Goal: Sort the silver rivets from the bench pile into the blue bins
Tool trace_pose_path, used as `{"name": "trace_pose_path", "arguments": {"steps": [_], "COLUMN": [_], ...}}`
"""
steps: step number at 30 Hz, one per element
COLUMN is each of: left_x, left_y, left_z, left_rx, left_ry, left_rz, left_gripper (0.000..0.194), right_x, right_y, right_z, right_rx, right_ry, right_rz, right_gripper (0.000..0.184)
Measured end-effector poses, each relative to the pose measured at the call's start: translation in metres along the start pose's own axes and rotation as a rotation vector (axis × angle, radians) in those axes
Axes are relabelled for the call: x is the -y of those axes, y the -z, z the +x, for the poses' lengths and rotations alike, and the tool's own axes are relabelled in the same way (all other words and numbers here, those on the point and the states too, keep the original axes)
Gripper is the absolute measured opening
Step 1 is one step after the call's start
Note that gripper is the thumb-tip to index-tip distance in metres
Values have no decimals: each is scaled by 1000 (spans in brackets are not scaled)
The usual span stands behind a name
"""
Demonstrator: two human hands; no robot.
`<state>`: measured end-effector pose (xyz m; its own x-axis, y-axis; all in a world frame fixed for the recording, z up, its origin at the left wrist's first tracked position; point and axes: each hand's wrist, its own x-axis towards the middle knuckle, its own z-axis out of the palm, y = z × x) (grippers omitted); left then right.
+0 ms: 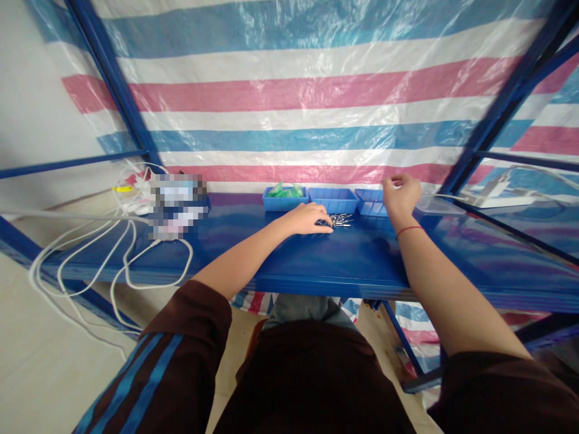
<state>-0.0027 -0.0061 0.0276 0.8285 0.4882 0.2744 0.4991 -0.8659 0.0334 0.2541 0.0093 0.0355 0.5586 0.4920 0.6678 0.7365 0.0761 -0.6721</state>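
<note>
My left hand (307, 218) lies palm down on the blue shelf (280, 253), its fingertips touching a small pile of metal pins (340, 220). My right hand (400, 194) hovers over the rightmost blue tray (370, 203) with its fingers curled in a loose pinch; what they hold, if anything, is too small to make out. A red string circles that wrist. Left of that tray stand a middle blue tray (333, 199) and a tray holding green pieces (284, 196).
White cables (113, 253) loop over the shelf's left edge beside a blurred box (177, 205). A clear plastic tray (436, 205) sits right of the trays. Blue frame posts (113, 78) rise on both sides; a striped tarp hangs behind.
</note>
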Motion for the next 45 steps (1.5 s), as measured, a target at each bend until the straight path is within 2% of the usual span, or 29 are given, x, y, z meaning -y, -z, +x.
{"name": "trace_pose_path", "arguments": {"steps": [3, 5, 11, 14, 16, 20, 26, 28, 30, 34, 37, 40, 45], "left_x": [3, 5, 4, 4, 6, 12, 15, 13, 11, 5, 1, 0, 6], "left_y": [-2, -5, -6, 0, 3, 3, -1, -1, 0, 2, 2, -1, -6], "left_z": [0, 1, 4, 2, 0, 0, 2, 2, 2, 5, 8, 10, 14], "left_rx": [52, 50, -2, -7, 39, 115, 82, 18, -110, -411, -545, -611, -621], "left_ry": [-26, -49, -36, 36, 67, 16, -36, -51, -50, 14, 63, 112, 221], "left_rz": [10, 8, 44, 50, 10, -80, -80, -64, -56, -159, -323, -501, -701], "left_gripper": [28, 24, 19, 30, 35, 24, 15, 16, 18, 17, 14, 13, 14], "right_x": [-12, -13, 5, 13, 16, 19, 23, 26, 30, 42, 51, 56, 58], "right_y": [-6, -9, -11, -10, -10, -9, -10, -9, -7, -1, 2, 3, 4], "right_z": [2, 2, -5, -11, -14, -18, -22, -23, -25, -34, -44, -50, -50], "right_rx": [-42, -28, 190, 265, 298, 360, 437, 426, 459, 769, 966, 1000, 919], "right_ry": [-56, -35, 120, 164, 187, 196, 236, 267, 306, 414, 448, 407, 332], "right_rz": [-50, -35, 78, 123, 137, 141, 122, 147, 209, 378, 451, 510, 569], "right_gripper": [27, 31, 28, 27, 26, 27, 29, 26, 22, 17, 17, 25, 36]}}
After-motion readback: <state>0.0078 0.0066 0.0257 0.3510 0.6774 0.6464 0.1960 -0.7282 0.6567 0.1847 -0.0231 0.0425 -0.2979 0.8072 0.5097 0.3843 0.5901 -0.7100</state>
